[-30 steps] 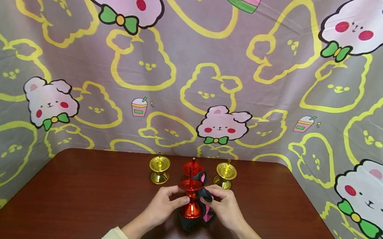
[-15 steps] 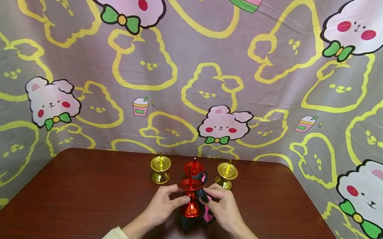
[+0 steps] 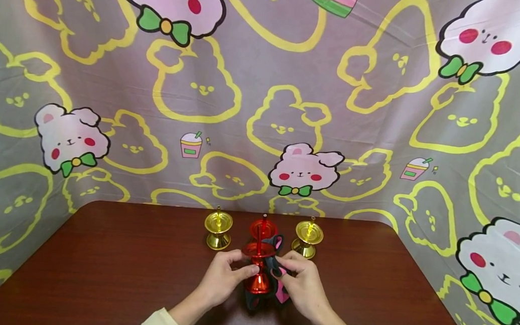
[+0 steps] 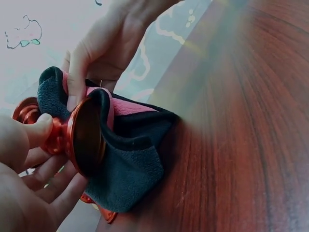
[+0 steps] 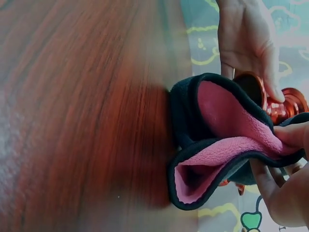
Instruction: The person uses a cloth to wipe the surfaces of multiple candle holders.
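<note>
A shiny red metal candlestick (image 3: 258, 283), with a thin spike on its dish, is held off the table near its middle. My left hand (image 3: 222, 275) grips it by the narrow stem, thumb in front. In the left wrist view its hollow base (image 4: 88, 137) is turned toward the camera. My right hand (image 3: 307, 286) pinches a dark cloth with a pink lining (image 5: 227, 145) against the candlestick's right side. Folds of the cloth (image 4: 128, 174) hang below and around the base. The fingertips behind the stem are partly hidden.
Behind the hands, a second red candlestick (image 3: 263, 227) stands on the brown wooden table (image 3: 136, 254), partly covered by the held one. A gold candlestick (image 3: 218, 225) is at its left, another gold candlestick (image 3: 309, 232) at its right. A bunny-patterned curtain (image 3: 246, 106) hangs beyond.
The held candlestick has risen very slightly in the head view. My right fingers and the cloth fold beside the stem have shifted a little; the left hand keeps its grip.
</note>
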The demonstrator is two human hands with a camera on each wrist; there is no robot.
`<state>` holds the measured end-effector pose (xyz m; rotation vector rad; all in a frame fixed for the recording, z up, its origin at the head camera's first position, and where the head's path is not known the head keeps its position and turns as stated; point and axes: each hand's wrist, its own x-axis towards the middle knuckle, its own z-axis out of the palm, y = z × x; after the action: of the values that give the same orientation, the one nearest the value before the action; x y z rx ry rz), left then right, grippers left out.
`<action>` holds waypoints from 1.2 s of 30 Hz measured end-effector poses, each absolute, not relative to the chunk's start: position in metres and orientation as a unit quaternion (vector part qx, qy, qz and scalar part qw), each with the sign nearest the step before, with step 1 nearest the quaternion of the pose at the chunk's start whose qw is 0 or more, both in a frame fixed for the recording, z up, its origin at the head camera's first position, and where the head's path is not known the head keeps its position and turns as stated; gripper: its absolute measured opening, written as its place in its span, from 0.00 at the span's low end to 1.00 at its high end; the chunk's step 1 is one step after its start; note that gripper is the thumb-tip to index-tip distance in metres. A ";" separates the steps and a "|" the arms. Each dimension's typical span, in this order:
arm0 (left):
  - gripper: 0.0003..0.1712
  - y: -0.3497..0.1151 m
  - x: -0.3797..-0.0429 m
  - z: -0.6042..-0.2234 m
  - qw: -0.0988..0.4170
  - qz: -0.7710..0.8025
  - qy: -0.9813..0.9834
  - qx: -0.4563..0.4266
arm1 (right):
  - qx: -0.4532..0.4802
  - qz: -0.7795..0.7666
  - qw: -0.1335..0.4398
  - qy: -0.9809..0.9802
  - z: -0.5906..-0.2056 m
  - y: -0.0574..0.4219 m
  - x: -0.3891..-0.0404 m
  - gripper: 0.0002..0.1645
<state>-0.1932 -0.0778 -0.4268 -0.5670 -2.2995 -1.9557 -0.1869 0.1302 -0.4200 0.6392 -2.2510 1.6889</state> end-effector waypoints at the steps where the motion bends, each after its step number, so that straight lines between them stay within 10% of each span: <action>1: 0.10 -0.078 -0.194 -0.427 0.041 -0.633 -0.751 -0.181 | 0.220 0.580 0.129 -0.774 -0.420 0.129 -0.186 0.13; 21: 0.06 -0.074 -0.195 -0.434 0.140 -0.551 -0.810 -0.145 | 0.180 0.566 0.106 -0.797 -0.419 0.115 -0.180 0.17; 36: 0.13 -0.079 -0.192 -0.435 0.045 -0.699 -0.708 -0.089 | 0.227 0.603 0.112 -0.757 -0.424 0.137 -0.199 0.13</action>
<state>-0.1923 -0.0790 -0.4354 -0.2719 -2.1638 -2.1353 -0.1991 0.1370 -0.4240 0.6662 -2.2204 1.7698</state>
